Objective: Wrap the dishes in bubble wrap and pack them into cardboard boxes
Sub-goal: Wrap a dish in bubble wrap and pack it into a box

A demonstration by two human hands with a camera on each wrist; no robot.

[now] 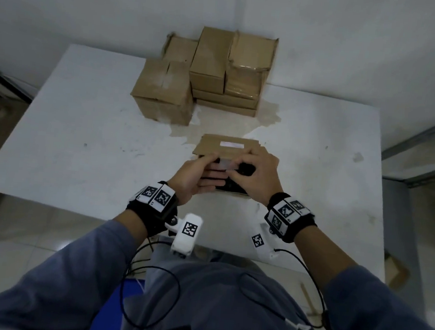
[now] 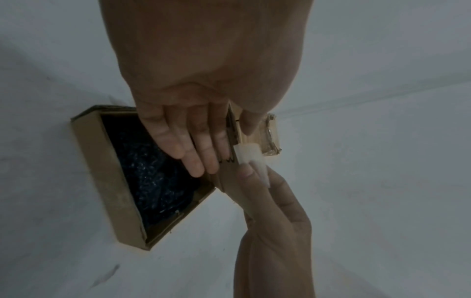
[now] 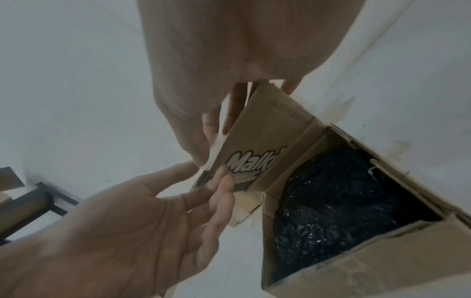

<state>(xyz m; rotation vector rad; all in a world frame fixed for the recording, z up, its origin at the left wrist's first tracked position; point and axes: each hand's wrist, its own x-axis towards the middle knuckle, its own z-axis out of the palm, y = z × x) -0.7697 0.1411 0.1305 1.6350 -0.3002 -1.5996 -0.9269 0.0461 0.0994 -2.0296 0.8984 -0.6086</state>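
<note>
A small open cardboard box [image 1: 235,192] sits near the table's front edge, with a dark bubble-wrapped item [image 3: 339,203] inside it. One printed flap [image 3: 262,139] stands up over the opening. My left hand [image 1: 197,173] holds this flap, with straight fingers [image 2: 193,147] on its inner face and the thumb behind. My right hand [image 1: 256,172] pinches a pale strip of tape [image 2: 251,159] at the flap's edge. The far flap [image 1: 228,147] lies folded outward. Whatever the wrap covers is hidden.
Several closed cardboard boxes [image 1: 206,71] are stacked at the back of the white table [image 1: 83,126], with a brownish stain [image 1: 265,113] beside them. A grey metal frame [image 1: 421,161] stands off the table's right side. Wrist cables hang by my body.
</note>
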